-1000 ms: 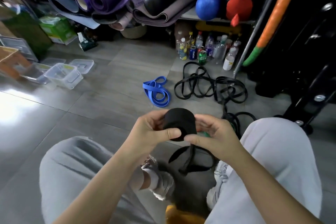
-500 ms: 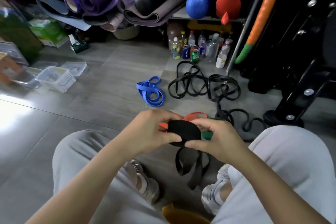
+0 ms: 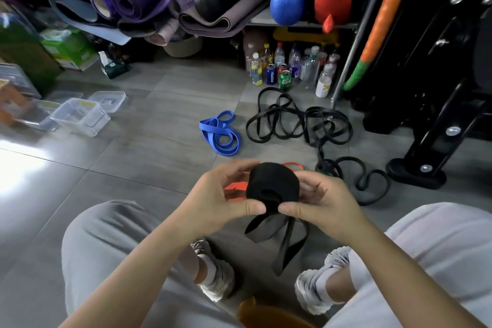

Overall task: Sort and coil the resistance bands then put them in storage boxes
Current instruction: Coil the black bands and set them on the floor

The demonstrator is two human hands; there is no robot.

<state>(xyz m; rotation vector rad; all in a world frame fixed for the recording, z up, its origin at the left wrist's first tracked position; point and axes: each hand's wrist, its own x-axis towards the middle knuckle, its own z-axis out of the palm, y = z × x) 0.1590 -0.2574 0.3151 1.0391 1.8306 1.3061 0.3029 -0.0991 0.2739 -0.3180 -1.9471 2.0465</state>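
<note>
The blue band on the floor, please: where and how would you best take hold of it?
Probably from above, with a pinch across the stacked strands at the middle of the blue band. It lies flat on the floor in loose overlapping loops, apart from the black bands, so one central pinch should lift all loops.

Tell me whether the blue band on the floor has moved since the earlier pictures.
No. The blue band still lies just left of the black band tangle; only the camera shifted.

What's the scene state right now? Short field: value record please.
held item: black band coil, loose tail hanging below
left hand: gripping coil's left side
right hand: gripping coil's right side
floor, uncoiled: blue band; thin black bands in a tangle
partly hidden behind hands: red band
storage boxes: clear, on floor at left, no bands visible inside
</note>
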